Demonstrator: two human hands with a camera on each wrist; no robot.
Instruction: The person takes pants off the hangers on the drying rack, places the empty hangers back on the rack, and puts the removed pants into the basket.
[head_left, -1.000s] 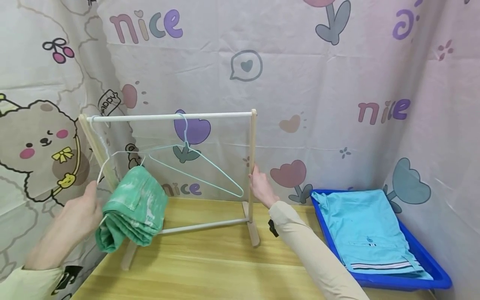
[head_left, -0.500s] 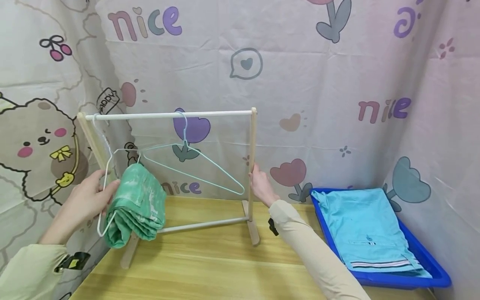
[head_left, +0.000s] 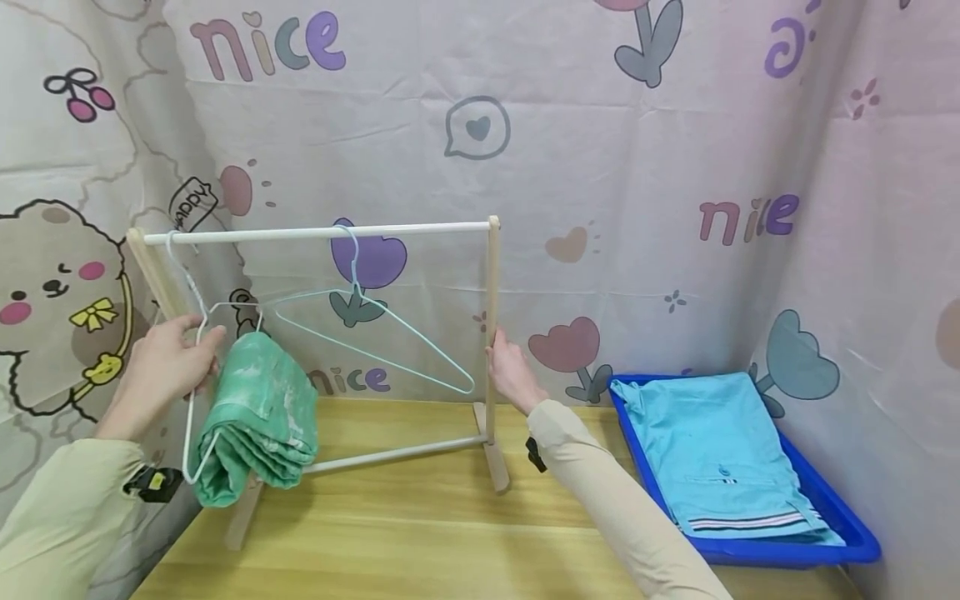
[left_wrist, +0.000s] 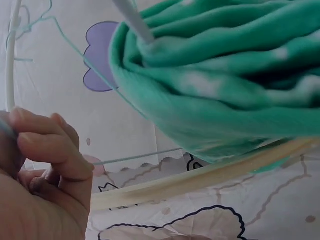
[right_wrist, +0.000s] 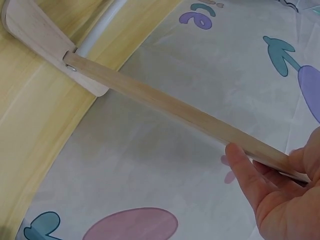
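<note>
A green-and-white garment, folded in thick layers, hangs over the lower bar of a white wire hanger. This hanger hooks on the left end of the rack's white top rail. High on the hanger's near shoulder, close to its neck, my left hand pinches the wire; in the left wrist view the left hand has its fingers curled beside the garment. My right hand holds the rack's right wooden post, with thumb and fingers about it in the right wrist view.
A light blue wire hanger with nothing on it hangs mid-rail. At the right, a blue tray holds folded light blue trousers. The rack's feet stand on the wooden table, with patterned curtains behind and at both sides.
My left hand has moved up the white hanger from its low outer corner to its upper shoulder. The right hand stays on the post. The head view has shifted slightly to the right.
</note>
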